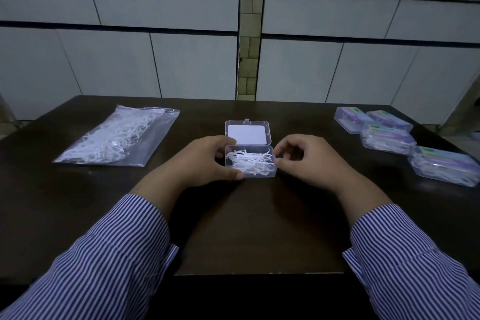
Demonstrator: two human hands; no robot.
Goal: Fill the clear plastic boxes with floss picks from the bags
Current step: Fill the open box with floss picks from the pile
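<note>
A small box (250, 161) of clear hard plastic, rectangular with rounded corners, sits at the middle of the table (249, 228). Its hinged lid (248, 132) lies open flat behind it, with a latch tab on the far edge and a white panel showing inside. The tray holds a loose tangle of thin white picks (249, 160), some curved ends poking up.

The left hand (207, 161) grips the box's left end, fingers curled over the far corner and thumb along the near edge. The right hand (309, 161) has its fingers curled, with the tips touching the box's right end; whether they really pinch it I cannot tell. Both sleeves are blue-and-white striped cloth.

To the left, well apart, a soft clear zip bag (117, 138) lies flat, crinkled and glossy, with many white picks in it. To the right, four closed boxes (387, 138) with purple and blue labels sit close together, picks visible inside.

The table is dark, smooth and matte. Behind it stands a wall of large pale tiles with dark bands and a column of small beige blocks.
</note>
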